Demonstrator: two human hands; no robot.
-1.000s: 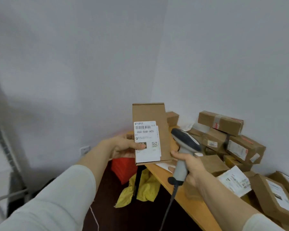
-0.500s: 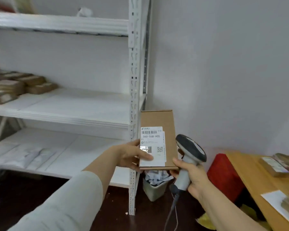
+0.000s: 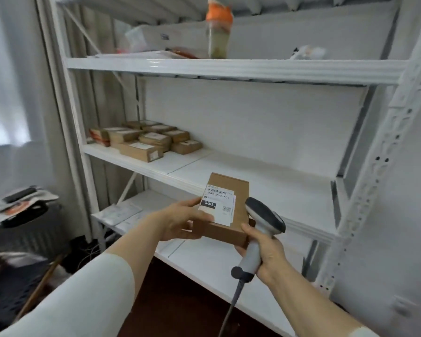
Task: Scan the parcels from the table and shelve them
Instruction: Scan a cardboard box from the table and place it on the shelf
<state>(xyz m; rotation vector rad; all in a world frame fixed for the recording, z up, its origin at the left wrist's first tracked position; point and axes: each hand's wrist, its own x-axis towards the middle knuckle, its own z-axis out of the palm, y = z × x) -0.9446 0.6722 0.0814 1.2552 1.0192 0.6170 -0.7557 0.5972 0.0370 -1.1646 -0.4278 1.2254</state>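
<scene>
Turned away from the table and its heap of boxes since a second ago; now faces the white rack (image 3: 229,69) almost square, with far more of it in view than half a second back. Carries the parcel (image 3: 240,203) along, roughly level, label (image 3: 216,205) up, in front of the middle shelf (image 3: 277,186) and above the lower shelf (image 3: 199,261), touching neither.

Grips the box with the left hand (image 3: 180,221), thumb laid across the label's near corner, fingers curled under the left end. Wraps the right hand (image 3: 269,254) tight round the handle of the scanner (image 3: 263,222), head tipped over the box's right edge, cable (image 3: 229,310) trailing downward. Seems also to prop the parcel's near right corner with that same hand (contact mostly hidden behind the handle, so hard to be sure).

Reads as the shelving step for this one parcel, with the scan probably done, though nothing here proves it: no beam, no readout.

Calls next for a reach forward to lay the box flat on the middle shelf, either on the bare stretch straight ahead or further left beside the stack of parcels (image 3: 148,141) already lying there. Wants the left hand doing the set-down alone, with the right taken up by the scanner. Wants the box slid fully past the shelf lip before release, and the cable kept off the lower shelf's edge.
</scene>
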